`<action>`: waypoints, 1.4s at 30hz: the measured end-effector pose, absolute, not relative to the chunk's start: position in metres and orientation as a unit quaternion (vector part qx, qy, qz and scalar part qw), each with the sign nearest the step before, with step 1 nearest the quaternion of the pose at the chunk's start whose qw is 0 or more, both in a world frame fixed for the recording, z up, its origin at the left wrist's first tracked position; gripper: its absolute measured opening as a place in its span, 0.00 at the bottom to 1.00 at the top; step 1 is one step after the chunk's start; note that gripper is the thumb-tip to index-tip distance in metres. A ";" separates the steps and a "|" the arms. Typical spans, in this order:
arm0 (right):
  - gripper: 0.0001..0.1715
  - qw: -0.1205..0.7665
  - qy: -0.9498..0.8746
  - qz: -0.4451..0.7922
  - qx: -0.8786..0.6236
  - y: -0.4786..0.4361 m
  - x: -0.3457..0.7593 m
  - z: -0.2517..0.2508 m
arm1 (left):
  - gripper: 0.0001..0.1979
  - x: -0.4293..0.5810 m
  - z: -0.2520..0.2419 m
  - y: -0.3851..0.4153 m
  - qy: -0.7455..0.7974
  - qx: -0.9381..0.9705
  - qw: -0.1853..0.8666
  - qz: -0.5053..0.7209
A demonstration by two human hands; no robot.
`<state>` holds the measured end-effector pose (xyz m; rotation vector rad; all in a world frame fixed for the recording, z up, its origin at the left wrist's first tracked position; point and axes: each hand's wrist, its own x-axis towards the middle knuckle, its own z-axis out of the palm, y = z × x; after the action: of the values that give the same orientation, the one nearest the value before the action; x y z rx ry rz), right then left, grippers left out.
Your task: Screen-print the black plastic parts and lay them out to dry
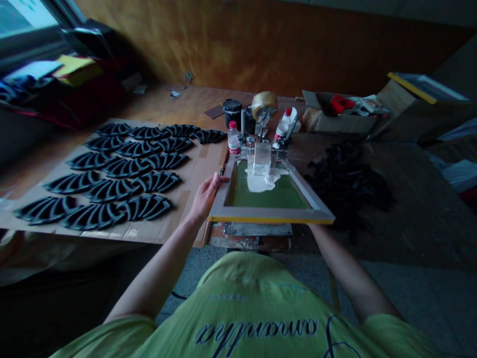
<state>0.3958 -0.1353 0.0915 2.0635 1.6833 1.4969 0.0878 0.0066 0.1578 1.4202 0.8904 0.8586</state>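
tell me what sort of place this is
Probably a small screen-printing workshop: a framed green screen clamped to a hinged bed, white ink pooled on its mesh, and rows of black moulded pieces laid out on cardboard.

orange-brown wooden wall [261, 44], window [26, 20] at far left, grey concrete floor [417, 298]

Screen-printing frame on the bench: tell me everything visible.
The screen-printing frame is rectangular, with wood-looking rails, a yellow near edge and stretched green mesh. White ink pools toward its far end, below a clear upright block. Metal clamps hold the far end, while the near end appears raised. The left hand grips the left rail.
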 end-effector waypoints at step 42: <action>0.32 -0.247 0.648 -0.045 0.719 -0.044 0.381 0.159 | 0.35 0.077 0.105 -0.010 0.451 0.567 0.632 0.275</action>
<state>0.3808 -0.0439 0.1594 2.7015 2.4347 -0.1703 0.0766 -0.0102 0.1051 1.2976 1.0313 0.6287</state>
